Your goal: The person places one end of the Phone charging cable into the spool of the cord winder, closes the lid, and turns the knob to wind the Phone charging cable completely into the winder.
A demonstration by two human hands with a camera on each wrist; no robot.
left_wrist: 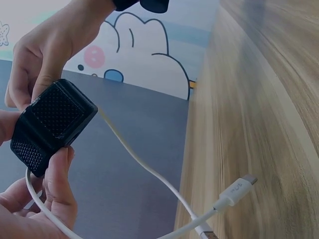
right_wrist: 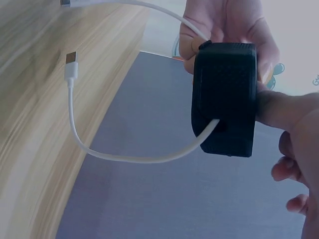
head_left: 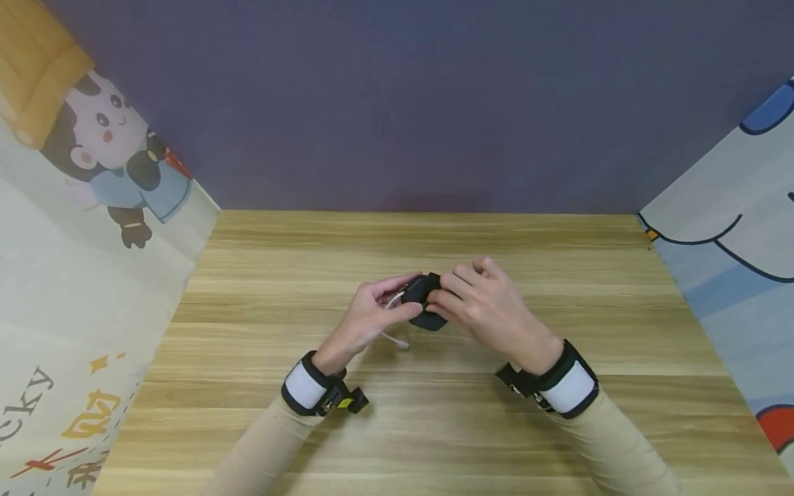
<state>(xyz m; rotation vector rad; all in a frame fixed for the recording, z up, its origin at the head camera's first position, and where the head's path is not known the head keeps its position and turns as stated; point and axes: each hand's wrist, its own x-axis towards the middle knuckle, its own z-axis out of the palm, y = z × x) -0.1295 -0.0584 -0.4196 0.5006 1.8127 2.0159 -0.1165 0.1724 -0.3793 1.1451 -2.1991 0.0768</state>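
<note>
Both hands meet at a small black case point(head_left: 418, 293) with mesh-textured faces, held up over the table. My left hand point(head_left: 370, 311) grips one end between thumb and fingers. From the other side, my right hand point(head_left: 486, 303) pinches the case with thumb and fingertips. A white USB cable point(right_wrist: 134, 159) comes out of the case at both ends. One end carries a USB-C plug point(left_wrist: 238, 190), and the metal USB-A plug point(right_wrist: 71, 64) hangs at the other. In the right wrist view, the case point(right_wrist: 227, 99) hides part of the left fingers.
Below the hands lies a wood-grain table point(head_left: 428, 427). A dark blue-grey panel point(head_left: 422, 103) rises along its far edge. Cartoon-printed walls stand at the left point(head_left: 93, 275) and right point(head_left: 719, 303). Each wrist wears a black-and-white strap with a small camera.
</note>
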